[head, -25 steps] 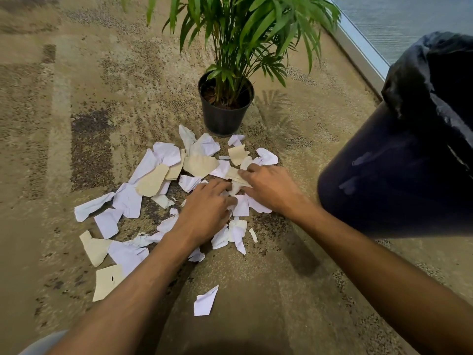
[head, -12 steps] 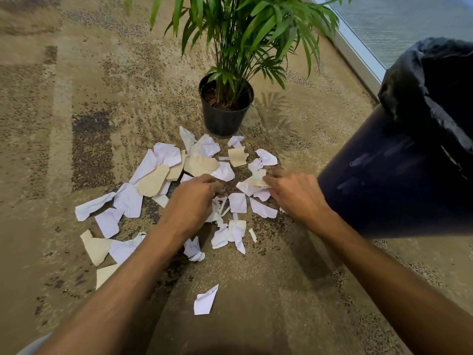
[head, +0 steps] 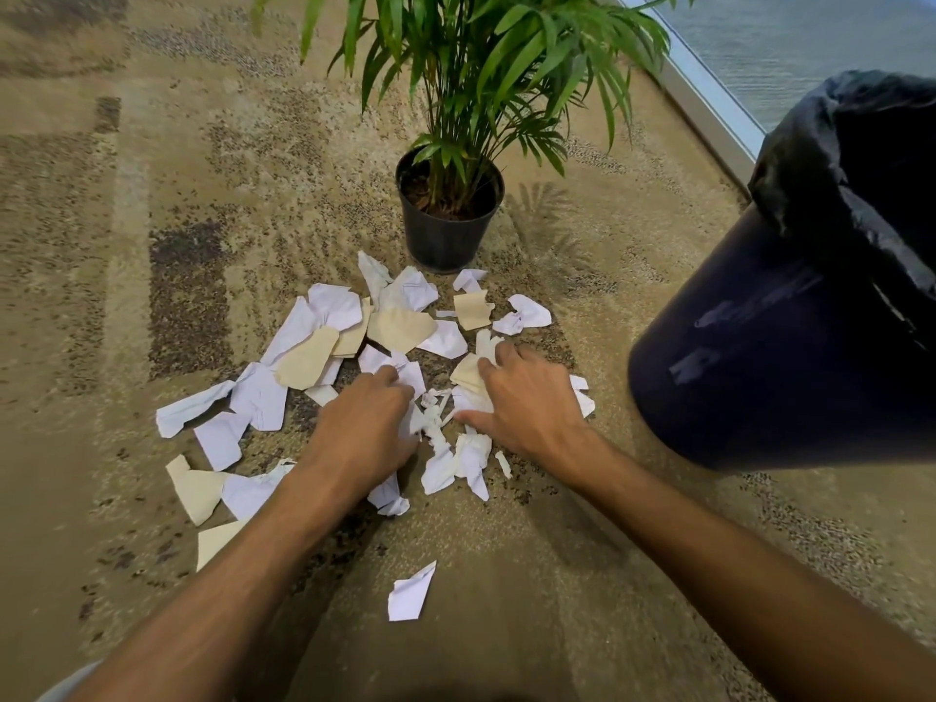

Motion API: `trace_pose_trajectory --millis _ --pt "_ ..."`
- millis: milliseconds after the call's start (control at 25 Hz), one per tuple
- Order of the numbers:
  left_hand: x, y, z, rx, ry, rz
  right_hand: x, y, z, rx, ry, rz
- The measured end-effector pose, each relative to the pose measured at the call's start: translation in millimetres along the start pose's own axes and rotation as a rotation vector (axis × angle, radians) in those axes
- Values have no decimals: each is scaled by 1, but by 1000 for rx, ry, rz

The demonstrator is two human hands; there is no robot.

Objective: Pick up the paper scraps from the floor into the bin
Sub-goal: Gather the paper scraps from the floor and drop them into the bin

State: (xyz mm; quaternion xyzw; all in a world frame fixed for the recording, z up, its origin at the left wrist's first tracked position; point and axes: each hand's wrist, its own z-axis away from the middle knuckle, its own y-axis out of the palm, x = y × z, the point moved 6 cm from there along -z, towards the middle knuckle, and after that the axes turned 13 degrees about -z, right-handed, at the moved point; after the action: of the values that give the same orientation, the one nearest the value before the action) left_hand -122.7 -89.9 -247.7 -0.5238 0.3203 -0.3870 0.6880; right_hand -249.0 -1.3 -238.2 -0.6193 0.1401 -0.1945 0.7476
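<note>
Several white and beige paper scraps (head: pixel 400 329) lie strewn on the patterned carpet in front of a plant pot. My left hand (head: pixel 364 423) is down in the middle of the pile, knuckles up, its fingers curled round white scraps. My right hand (head: pixel 527 397) rests beside it with fingers spread, pressing on a beige scrap and white pieces, thumb stretched flat. The dark blue bin (head: pixel 759 347) with a black liner stands tilted at the right, close to my right hand. A single white scrap (head: pixel 410 592) lies alone nearer to me.
A black pot with a green palm-like plant (head: pixel 448 230) stands just behind the pile. A window frame (head: pixel 709 93) runs along the far right edge. Bare carpet (head: pixel 152 169) stretches to the left and toward me.
My right hand has come back left from beside the bin onto the middle scraps. My left hand has slid slightly forward into the pile. Small pieces between the hands have bunched together.
</note>
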Motion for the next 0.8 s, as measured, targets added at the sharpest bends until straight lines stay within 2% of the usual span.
trace_pose_trajectory --millis 240,320,440,480,600,680,800 --pt "6 -8 -4 -157 -36 87 -7 -9 7 -63 -52 -147" --pt "7 -18 -1 -256 -58 169 -23 -12 7 -56 -30 -274" --pt "13 -22 -9 -359 -102 169 -48 -27 3 -85 11 -540" --pt "13 -20 -13 -374 -94 149 -53 -35 1 -128 3 -525" --pt "8 -3 -24 -337 -23 63 -57 -34 -8 -206 1 -211" --pt "4 6 -25 -308 -3 61 -50 -13 -16 -128 7 -135" --pt "0 9 -25 -276 3 66 -38 9 -17 0 -16 -191"
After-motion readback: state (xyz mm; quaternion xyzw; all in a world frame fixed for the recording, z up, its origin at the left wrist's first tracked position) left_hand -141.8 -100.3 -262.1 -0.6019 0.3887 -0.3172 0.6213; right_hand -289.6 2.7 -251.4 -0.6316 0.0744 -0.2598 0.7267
